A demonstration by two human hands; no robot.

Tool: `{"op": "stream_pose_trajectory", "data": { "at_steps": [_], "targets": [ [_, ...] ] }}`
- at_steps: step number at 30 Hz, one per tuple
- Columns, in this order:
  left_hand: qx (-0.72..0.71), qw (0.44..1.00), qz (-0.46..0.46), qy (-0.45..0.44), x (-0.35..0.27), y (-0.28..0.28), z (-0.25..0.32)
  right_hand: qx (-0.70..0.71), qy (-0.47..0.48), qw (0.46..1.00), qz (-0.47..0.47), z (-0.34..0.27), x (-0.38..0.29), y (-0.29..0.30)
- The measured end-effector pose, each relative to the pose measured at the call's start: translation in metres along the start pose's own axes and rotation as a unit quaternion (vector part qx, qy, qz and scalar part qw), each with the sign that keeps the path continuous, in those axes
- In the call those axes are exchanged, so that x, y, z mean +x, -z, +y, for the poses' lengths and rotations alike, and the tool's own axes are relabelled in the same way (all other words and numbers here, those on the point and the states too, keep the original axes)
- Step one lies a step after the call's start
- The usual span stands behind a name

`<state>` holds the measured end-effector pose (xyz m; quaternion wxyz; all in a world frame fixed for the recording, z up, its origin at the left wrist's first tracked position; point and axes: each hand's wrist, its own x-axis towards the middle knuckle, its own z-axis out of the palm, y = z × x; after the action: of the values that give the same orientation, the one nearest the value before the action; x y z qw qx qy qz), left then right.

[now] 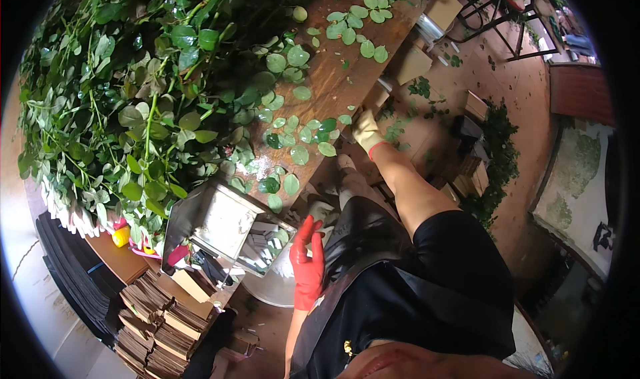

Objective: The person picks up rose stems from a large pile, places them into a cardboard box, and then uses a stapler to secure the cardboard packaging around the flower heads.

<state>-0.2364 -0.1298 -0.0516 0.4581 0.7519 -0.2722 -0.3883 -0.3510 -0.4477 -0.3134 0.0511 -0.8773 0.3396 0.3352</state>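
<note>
My left hand (307, 269), in a red rubber glove, is raised beside the near edge of the wooden table (345, 74). Its fingers are loosely bent with nothing visible between them. Close to it is a metal box (225, 221) with a pale, stained top, and an open compartment holds white strips (257, 246). My right hand (368, 131) wears a pale yellow glove with a red cuff. It reaches down past the table's edge beside a piece of cardboard (375, 99); its fingertips are hidden. A large heap of leafy green stems (150, 99) covers the table's left side.
Loose leaves (300, 154) lie scattered over the tabletop. Flat cardboard stacks (165, 324) and black sheets (80, 274) stand at lower left. On the floor at right are cardboard boxes (470, 176) and a leafy pile (500, 154). A metal-framed stand (515, 34) is farther off.
</note>
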Motion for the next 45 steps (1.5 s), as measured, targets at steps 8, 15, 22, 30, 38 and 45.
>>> {"op": "stream_pose_trajectory", "data": {
  "at_steps": [8,15,22,30,38,45],
  "targets": [
    [-0.024,0.937,-0.229,0.264,0.077,-0.053,-0.071,0.103,0.17,0.974,-0.113,0.056,-0.108,0.031],
    [0.133,0.82,-0.519,0.204,0.197,-0.158,-0.025,0.355,0.122,0.922,0.092,0.018,-0.29,0.14],
    [0.598,0.625,-0.427,-0.265,0.184,-0.087,0.186,0.828,-0.146,0.512,0.176,0.122,-0.291,0.009],
    [0.556,0.735,-0.306,-0.237,0.044,0.086,0.297,0.813,-0.074,0.507,0.278,0.254,-0.256,0.066],
    [0.504,0.844,-0.179,-0.043,0.002,0.198,0.246,0.621,-0.005,0.651,0.436,0.203,-0.212,0.29],
    [-0.188,0.958,-0.159,0.145,-0.016,0.192,0.153,0.439,0.445,0.689,0.367,-0.004,-0.301,0.504]
  ]
}}
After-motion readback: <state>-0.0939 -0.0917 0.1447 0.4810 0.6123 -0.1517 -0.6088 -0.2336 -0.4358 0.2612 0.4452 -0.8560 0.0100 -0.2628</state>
